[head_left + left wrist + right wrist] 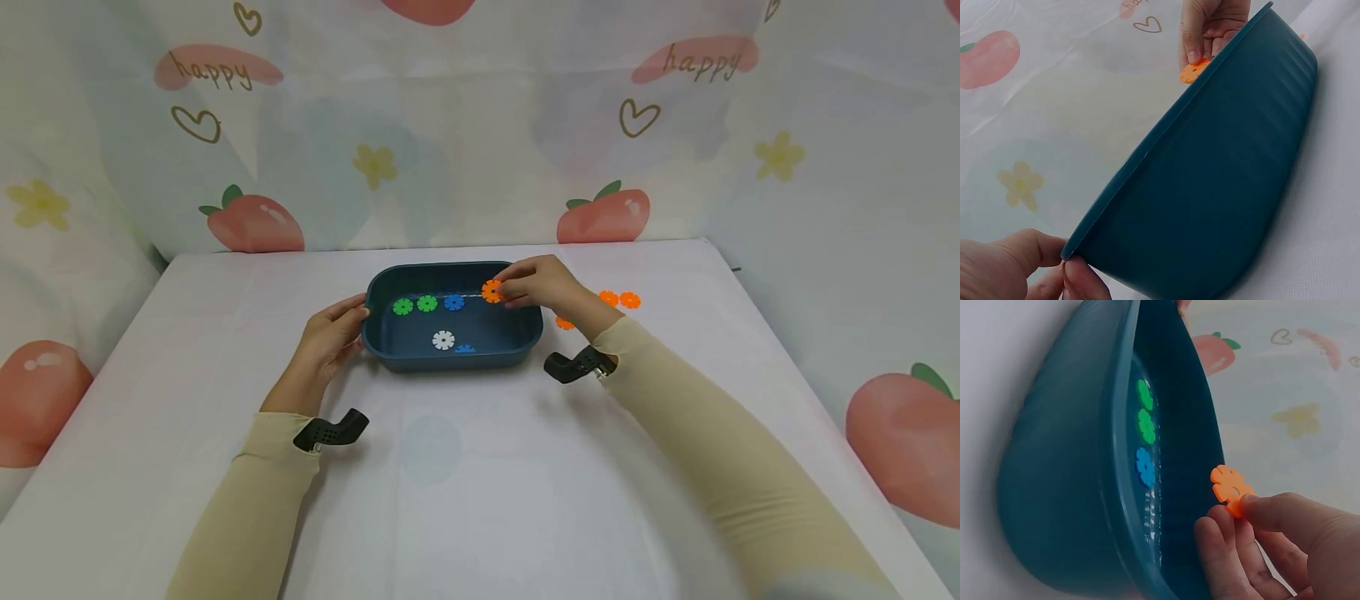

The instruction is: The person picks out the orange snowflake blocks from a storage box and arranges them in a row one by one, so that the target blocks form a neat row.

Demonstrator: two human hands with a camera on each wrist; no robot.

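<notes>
A dark teal basin (457,364) stands on the table, its left rim pinched between the thumb and fingers of my left hand (330,342). Over the basin's right part, my right hand (546,285) pinches an orange snowflake disc (491,291), also seen in the right wrist view as a notched orange disc (1230,487). Inside the basin lie two green discs (402,307), a blue disc (453,302), a white disc (443,340) and a second blue disc (465,348), partly hidden by the front wall.
To the right of the basin, orange discs (630,300) lie on the white tabletop (450,517), one partly behind my right wrist. A printed cloth (465,167) with peaches and flowers hangs behind the table and at both sides.
</notes>
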